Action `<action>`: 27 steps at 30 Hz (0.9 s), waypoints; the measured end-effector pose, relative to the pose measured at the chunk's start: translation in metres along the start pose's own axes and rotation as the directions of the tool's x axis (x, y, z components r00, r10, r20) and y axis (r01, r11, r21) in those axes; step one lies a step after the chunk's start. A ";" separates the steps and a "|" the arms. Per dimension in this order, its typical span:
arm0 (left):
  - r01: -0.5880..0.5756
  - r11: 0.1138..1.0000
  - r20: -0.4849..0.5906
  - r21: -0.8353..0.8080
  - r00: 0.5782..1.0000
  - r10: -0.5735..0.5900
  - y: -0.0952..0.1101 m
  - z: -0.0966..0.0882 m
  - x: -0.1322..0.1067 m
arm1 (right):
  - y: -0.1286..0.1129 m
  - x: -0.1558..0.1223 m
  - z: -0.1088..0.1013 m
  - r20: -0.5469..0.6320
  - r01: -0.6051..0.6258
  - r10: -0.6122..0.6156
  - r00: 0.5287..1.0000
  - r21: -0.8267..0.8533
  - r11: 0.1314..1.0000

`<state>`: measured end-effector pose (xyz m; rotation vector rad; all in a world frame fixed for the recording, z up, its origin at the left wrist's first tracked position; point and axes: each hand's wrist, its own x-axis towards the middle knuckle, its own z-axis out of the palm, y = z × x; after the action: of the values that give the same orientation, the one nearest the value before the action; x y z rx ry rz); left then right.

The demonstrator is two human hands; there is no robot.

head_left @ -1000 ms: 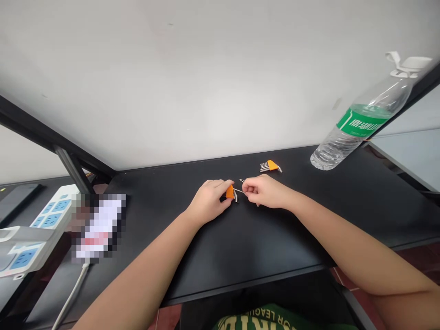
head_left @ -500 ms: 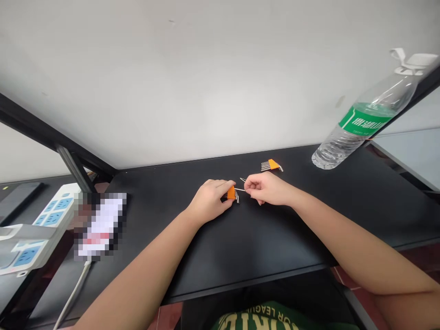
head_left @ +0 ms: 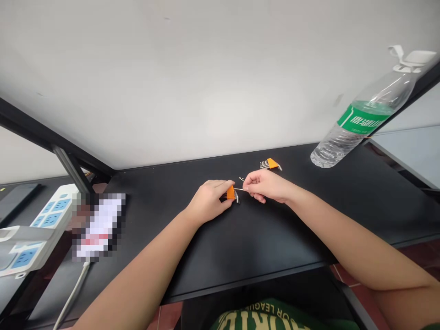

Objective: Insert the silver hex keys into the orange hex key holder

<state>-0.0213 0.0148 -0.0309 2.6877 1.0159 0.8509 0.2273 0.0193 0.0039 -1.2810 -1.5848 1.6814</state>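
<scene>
fingers of the left hand closed round an orange holder, thumb on its near side, forefinger on its far side; bent ends of hex keys poke out to the right. right hand: thumb and forefinger grasping a thin metal rod, likely another key, running left to the holder. tip seated in a slot or not: cannot tell. second thin metal bit just beyond the right fingertips; held or lying, unclear.

holder about mid-table, well in from the edges. second orange holder, loaded with keys, by the far edge; bottle toward the far right corner.

handling, my judgement: grip the holder firmly, brace it so it cannot twist. move the rod straight along its slot, pinching close in, no sideways levering; a skewed rod would probably bind.
</scene>
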 end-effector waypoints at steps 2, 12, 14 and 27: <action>-0.002 1.000 -0.002 -0.013 1.000 0.002 0.001 0.000 0.000 | 0.001 0.001 0.000 -0.002 -0.008 0.008 1.000 0.057 0.998; 0.015 0.995 0.044 -0.099 0.999 -0.010 0.011 -0.001 0.006 | 0.009 0.010 0.022 -0.010 0.090 -0.090 0.996 0.260 0.961; 0.032 0.993 0.030 -0.117 0.999 -0.029 0.011 -0.002 0.006 | 0.010 0.012 0.021 0.002 0.052 -0.056 0.998 0.336 0.940; 0.029 0.987 0.049 -0.156 0.999 -0.021 0.015 -0.003 0.007 | 0.013 0.012 0.021 0.083 0.096 -0.112 0.990 0.175 0.980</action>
<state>-0.0101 0.0079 -0.0206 2.5461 0.9294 0.8228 0.2072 0.0167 -0.0142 -1.0313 -1.4954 1.7900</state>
